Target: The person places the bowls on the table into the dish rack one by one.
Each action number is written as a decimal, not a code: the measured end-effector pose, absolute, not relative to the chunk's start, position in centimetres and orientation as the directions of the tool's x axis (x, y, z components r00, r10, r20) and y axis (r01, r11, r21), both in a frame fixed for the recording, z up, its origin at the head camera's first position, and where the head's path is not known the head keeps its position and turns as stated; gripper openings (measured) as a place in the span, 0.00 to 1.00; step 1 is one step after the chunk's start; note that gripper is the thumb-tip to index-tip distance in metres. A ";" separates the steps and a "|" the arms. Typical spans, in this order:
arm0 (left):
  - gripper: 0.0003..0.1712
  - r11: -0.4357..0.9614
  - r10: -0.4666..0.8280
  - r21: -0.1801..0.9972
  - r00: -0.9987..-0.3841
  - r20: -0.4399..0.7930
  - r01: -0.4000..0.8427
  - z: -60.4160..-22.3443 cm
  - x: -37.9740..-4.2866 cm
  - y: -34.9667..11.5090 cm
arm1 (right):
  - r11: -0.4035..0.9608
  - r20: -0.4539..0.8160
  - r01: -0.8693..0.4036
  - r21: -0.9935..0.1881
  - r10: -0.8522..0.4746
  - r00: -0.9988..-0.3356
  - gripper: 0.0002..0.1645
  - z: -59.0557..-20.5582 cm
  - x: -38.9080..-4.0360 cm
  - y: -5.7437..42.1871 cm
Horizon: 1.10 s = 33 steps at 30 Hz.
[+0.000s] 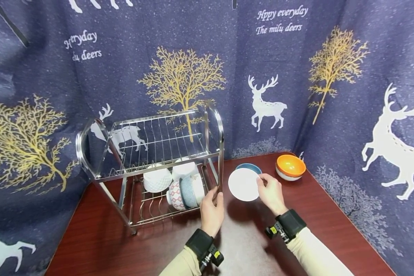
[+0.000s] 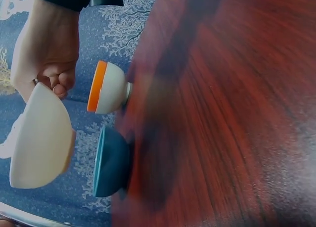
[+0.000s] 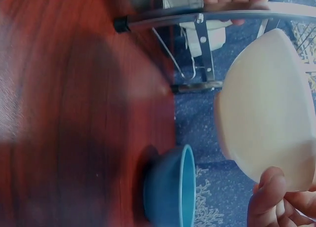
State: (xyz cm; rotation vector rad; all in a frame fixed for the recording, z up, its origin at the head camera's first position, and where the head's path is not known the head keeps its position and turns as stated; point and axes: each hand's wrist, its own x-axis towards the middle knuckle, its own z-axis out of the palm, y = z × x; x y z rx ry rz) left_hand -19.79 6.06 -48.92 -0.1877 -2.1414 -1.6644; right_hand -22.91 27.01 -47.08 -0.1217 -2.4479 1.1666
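Observation:
My right hand (image 1: 271,193) pinches the rim of a white bowl (image 1: 243,184), thumb on its outer wall. The bowl hangs above the table, tilted, its white inside facing the head camera. My left hand (image 1: 212,214) grips the front right post of a metal dish rack (image 1: 157,166); some fingertips (image 3: 238,21) show past the post in the right wrist view. On the rack's lower tier, close to that hand, a patterned bowl (image 1: 176,195), a blue-grey bowl (image 1: 188,191) and a white bowl (image 1: 198,188) stand nested on their sides.
Behind the held bowl stands a blue bowl (image 2: 112,162) on the dark red table (image 1: 317,230). Farther right, an orange bowl (image 1: 290,165) sits in a white one. Two white bowls, one textured (image 1: 156,179), lie at the rack's back. A patterned curtain (image 1: 262,50) hangs behind.

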 end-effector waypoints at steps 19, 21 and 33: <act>0.19 0.173 0.034 0.959 -0.975 0.222 0.224 -48.7 -16.7 4.0 | 0.465 0.272 -0.116 -0.878 0.286 -0.919 0.08 -47.4 -18.0 24.6; 0.19 0.158 0.048 0.971 -0.984 0.172 0.178 -48.5 -16.4 3.7 | 0.423 0.239 -0.101 -0.901 0.287 -0.928 0.07 -47.5 -17.5 24.1; 0.22 -0.201 0.219 0.978 -0.976 -0.016 -0.061 -48.9 -15.7 2.1 | 0.274 0.180 -0.104 -0.956 0.268 -0.947 0.06 -48.0 -15.9 21.4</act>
